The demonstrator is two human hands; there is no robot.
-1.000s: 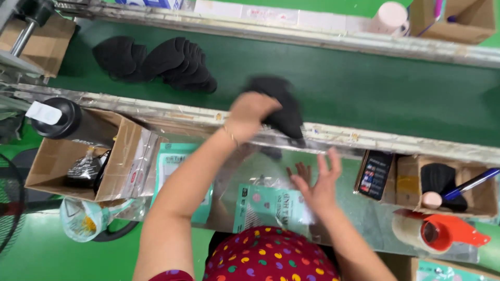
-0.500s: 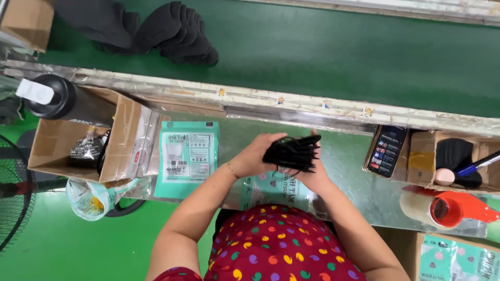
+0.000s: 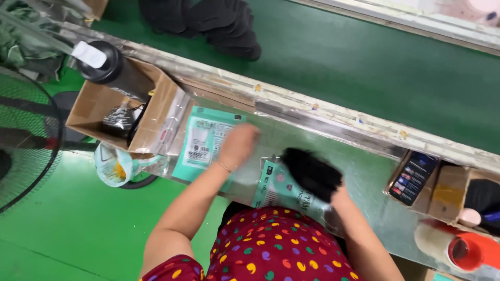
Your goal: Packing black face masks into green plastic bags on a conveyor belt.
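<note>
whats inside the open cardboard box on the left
In the cardboard box a clear bag of dark items shows, and a black bottle leans across its top. The box bottom beneath them is hidden.

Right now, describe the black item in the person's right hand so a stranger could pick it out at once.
Start at the green conveyor belt and drop to the shiny metal worktop in front of it. There the right hand holds a black fabric bundle over a teal packet. Unlike the black pile on the belt, it sits alone in a grip.
</note>
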